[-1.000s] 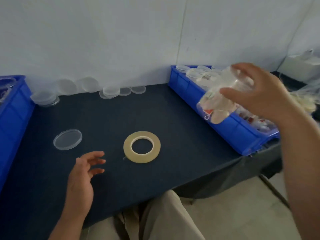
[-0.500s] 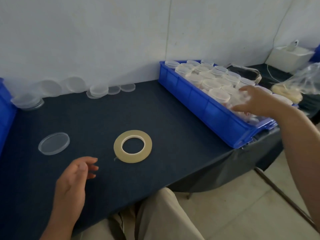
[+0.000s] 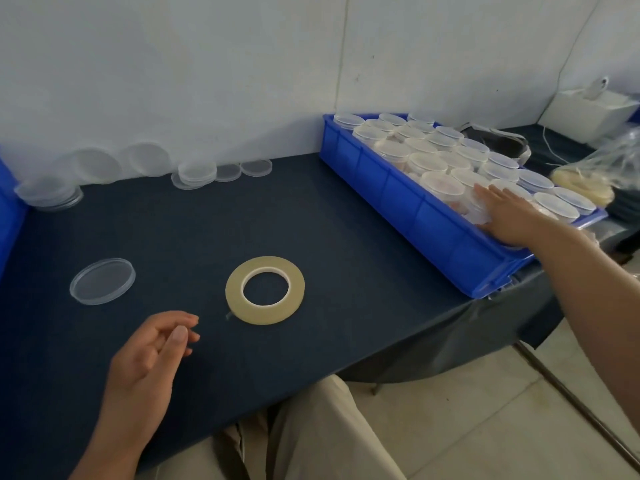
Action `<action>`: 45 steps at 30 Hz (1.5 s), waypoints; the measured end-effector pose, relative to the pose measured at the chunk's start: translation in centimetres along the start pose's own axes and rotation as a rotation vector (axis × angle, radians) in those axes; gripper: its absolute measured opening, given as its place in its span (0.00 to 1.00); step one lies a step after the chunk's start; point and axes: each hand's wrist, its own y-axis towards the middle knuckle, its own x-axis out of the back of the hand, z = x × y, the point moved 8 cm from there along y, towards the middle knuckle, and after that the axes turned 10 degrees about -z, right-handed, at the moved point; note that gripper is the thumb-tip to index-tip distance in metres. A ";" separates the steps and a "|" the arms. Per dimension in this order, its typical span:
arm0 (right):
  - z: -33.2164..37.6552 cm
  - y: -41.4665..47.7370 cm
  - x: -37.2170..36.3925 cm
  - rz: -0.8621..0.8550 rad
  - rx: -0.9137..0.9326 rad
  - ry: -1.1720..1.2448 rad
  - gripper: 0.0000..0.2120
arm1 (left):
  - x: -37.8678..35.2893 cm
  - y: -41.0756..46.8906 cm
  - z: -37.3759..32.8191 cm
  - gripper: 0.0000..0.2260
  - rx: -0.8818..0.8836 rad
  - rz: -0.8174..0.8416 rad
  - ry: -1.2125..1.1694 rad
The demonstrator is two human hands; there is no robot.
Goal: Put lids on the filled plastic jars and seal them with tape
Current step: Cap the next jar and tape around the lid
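White walls (image 3: pixel 207 64) meet in a corner behind a table (image 3: pixel 173 237) covered with dark blue cloth. On the cloth lie a roll of tape (image 3: pixel 265 289), flat, and one loose lid (image 3: pixel 102 280) to its left. More lids (image 3: pixel 194 171) are stacked along the wall. A blue bin (image 3: pixel 398 188) at the right edge holds many jars (image 3: pixel 429 164) with lids on them.

One second ago the right hand (image 3: pixel 509 216) held a filled jar in the air above this bin. Now it is down inside the bin, on a jar (image 3: pixel 475 210) in the near row. Its fingers reach over the jar and the thumb is on the near side, but this part is blurred, so I cannot tell if it grips.

The left hand (image 3: pixel 149 355) is near the tape, as before, with fingers loosely curled, holding nothing.
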 end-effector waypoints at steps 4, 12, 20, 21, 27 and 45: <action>0.2 -0.1 0.7 0.054 -0.049 0.021 0.45 | 0.1 0.0 0.3 0.09 0.041 -0.013 -0.016; 4.9 -6.9 13.0 -0.637 -0.116 1.018 0.20 | 0.0 -0.1 0.5 0.13 0.076 -0.005 0.051; 23.7 -12.2 4.7 -0.271 0.114 1.195 0.20 | 0.4 -0.6 -0.5 0.09 0.101 -0.023 0.018; 26.0 -12.8 2.8 -0.202 0.137 1.195 0.21 | 0.5 -0.7 -0.6 0.09 0.102 -0.031 0.006; 35.3 -15.9 -3.1 -0.136 0.258 1.161 0.18 | 3.6 -1.8 -3.2 0.10 0.057 -0.015 -0.033; 38.3 -18.2 -4.9 -0.243 0.373 0.909 0.20 | 39.8 6.5 -2.2 0.23 0.335 -0.226 1.376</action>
